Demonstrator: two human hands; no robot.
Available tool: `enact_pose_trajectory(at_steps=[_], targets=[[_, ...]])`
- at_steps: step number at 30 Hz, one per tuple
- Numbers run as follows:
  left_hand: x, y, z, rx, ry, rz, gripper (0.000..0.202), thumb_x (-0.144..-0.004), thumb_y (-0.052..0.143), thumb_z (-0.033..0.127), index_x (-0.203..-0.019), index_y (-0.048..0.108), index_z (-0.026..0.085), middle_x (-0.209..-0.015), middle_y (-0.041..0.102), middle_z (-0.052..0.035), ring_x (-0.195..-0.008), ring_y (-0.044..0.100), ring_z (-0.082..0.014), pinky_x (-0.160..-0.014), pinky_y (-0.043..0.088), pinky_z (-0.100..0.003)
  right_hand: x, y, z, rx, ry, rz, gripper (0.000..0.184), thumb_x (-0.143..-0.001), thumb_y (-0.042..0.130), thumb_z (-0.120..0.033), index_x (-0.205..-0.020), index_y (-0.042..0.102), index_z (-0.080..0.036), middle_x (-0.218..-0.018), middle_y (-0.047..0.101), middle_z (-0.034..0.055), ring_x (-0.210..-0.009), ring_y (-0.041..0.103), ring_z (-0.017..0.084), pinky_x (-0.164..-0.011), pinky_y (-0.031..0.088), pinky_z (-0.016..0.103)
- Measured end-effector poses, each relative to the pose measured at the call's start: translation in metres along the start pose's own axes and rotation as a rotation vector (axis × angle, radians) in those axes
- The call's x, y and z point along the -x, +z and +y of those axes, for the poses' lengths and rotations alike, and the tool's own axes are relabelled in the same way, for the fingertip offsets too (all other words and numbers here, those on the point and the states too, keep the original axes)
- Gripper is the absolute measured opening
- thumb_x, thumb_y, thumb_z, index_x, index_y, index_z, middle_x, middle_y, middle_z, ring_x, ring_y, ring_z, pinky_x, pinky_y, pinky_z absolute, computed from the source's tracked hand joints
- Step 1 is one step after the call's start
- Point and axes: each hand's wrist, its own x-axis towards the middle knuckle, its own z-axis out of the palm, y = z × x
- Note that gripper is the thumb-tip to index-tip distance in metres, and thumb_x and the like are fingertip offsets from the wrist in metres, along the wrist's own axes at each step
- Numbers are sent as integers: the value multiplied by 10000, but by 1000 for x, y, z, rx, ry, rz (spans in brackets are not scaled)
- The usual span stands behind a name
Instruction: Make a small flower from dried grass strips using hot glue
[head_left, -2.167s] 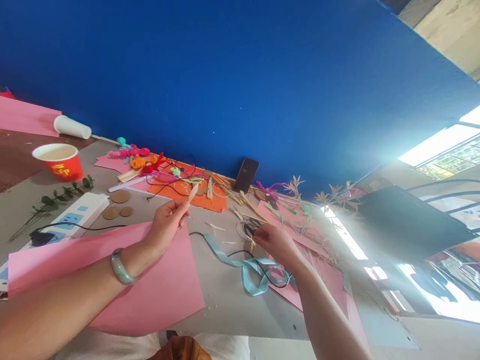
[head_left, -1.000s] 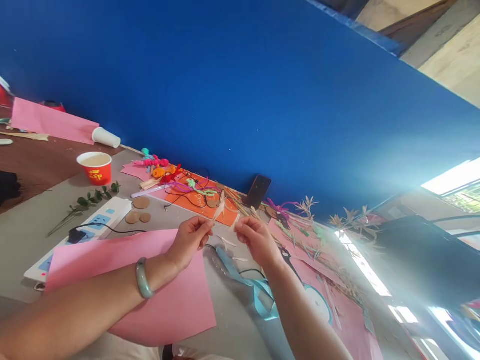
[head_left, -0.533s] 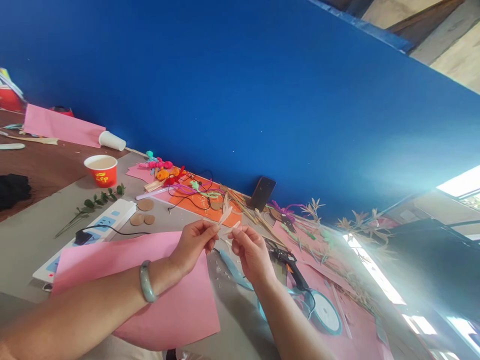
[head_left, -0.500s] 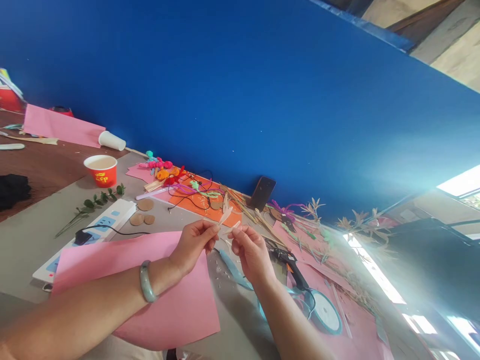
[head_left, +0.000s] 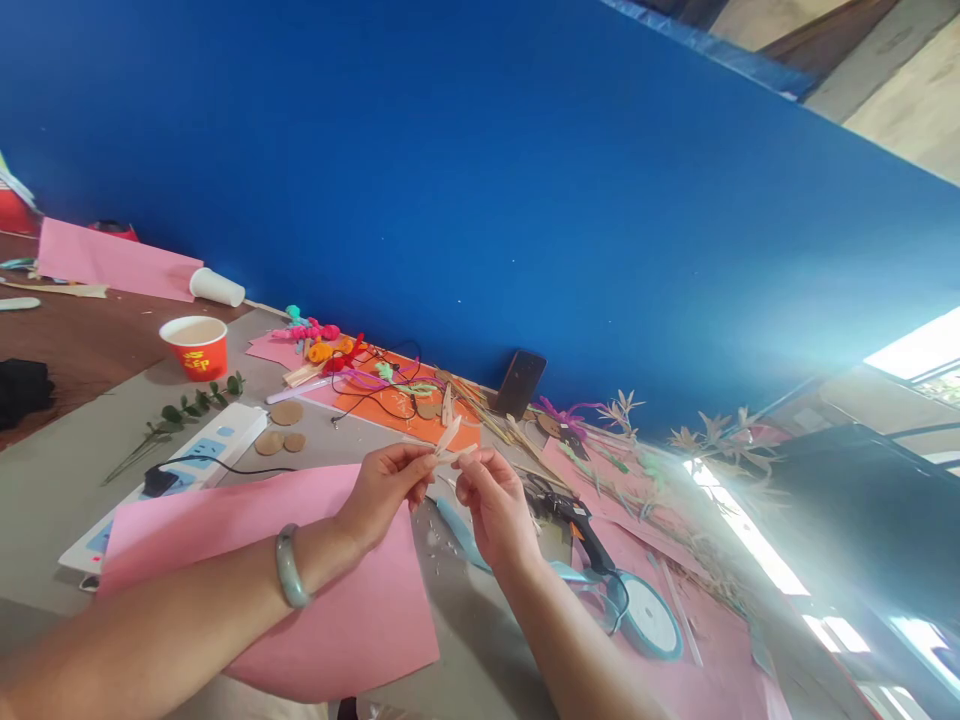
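Observation:
In the middle of the head view my two hands are close together above the table. My left hand (head_left: 386, 490) pinches pale, thin, dried-leaf-like pieces (head_left: 449, 437) between thumb and fingers, one pointing upward. My right hand (head_left: 495, 508) has its thumb and forefinger closed on the end of a small pale strip (head_left: 454, 457), which reaches across to the left fingertips. Whether the strip is joined to the leaf pieces I cannot tell. Under my left forearm lies a large pink sheet (head_left: 337, 625). An orange sheet (head_left: 367, 408) with black cord on it lies just beyond the hands.
A glue gun (head_left: 591, 535) and a blue ribbon spool (head_left: 652, 615) lie right of my right hand. A phone (head_left: 521, 384) leans on the blue wall (head_left: 450, 180). Leftward are a power strip (head_left: 244, 428), wood slices (head_left: 286, 413), a leafy sprig (head_left: 187, 408) and a filled red cup (head_left: 202, 356).
The pale strip in my right hand now meets the pieces at my left fingertips, where a small gap showed before. The whole view has shifted slightly.

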Motion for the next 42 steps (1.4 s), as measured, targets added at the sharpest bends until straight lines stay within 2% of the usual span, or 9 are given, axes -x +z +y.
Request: enact_pose_trajectory(at_steps=[13,31,38,42], targets=[[0,1,-1,-27,-5,3,314,-721,701,432,-842,705,143,-609,557,13,-473,476,-75,-436,363,-205,-1,-1,5,26,-27,-1,243,-697,746,-350,-700,551,-204,-702,640,-13,-444,414,71,-442,328,225],[2,1,-1,-40,-29,-8,285,-723,700,420,-768,661,141,-623,561,12,-491,493,-81,-451,371,-207,-2,-2,2,46,-36,-21,239,-694,751,-356,-705,569,-201,-693,636,-16,-445,427,70,-456,321,229],[2,0,-1,-34,4,-23,273,-763,671,406,-779,656,133,-636,559,6,-497,490,-76,-452,377,-202,-1,-1,0,12,-27,-12,217,-687,753,-333,-686,582,-199,-690,634,-23,-448,420,64,-456,305,224],[0,0,0,-1,15,9,268,-759,676,401,-774,647,135,-644,561,4,-501,484,-73,-444,371,-193,-2,-4,-5,-50,-14,-5,200,-686,751,-316,-682,591,-198,-682,613,-31,-448,397,59,-457,302,222]])
